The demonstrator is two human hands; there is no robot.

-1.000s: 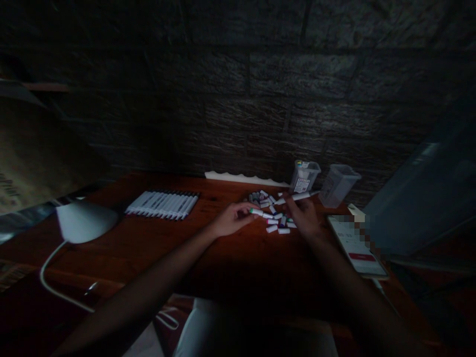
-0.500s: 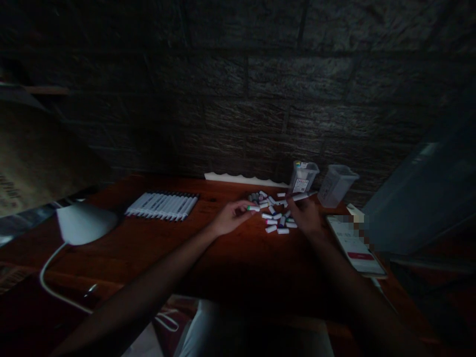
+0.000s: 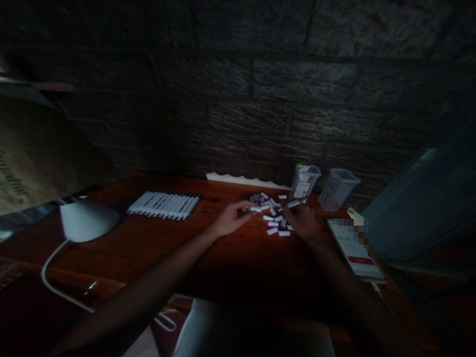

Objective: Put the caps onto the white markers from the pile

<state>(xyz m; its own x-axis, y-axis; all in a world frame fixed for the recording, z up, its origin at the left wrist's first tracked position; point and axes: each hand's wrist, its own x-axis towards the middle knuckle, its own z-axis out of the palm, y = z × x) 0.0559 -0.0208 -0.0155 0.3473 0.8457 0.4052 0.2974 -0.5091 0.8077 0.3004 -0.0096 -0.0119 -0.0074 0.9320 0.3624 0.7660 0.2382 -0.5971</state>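
Note:
On the dim red-brown wooden table [image 3: 230, 253], my left hand [image 3: 232, 218] pinches a small white marker cap with a green end [image 3: 255, 208]. My right hand [image 3: 303, 220] is closed around a white marker [image 3: 295, 203] that points up and right toward the containers. Between and beyond both hands lies a scatter of several loose white marker caps [image 3: 273, 218] with coloured ends. A neat row of several white markers [image 3: 163, 205] lies flat at the left back of the table.
Two clear plastic containers [image 3: 304, 181] [image 3: 337, 189] stand at the back right by the brick wall. A lit phone [image 3: 355, 249] lies right of my right hand. A white desk lamp [image 3: 87, 221] with its cable sits at the left. A white scalloped tray [image 3: 245, 179] lies against the wall.
My right hand has drawn the marker in closer to the caps and lowered it. My left hand has kept the green-ended cap in nearly the same spot.

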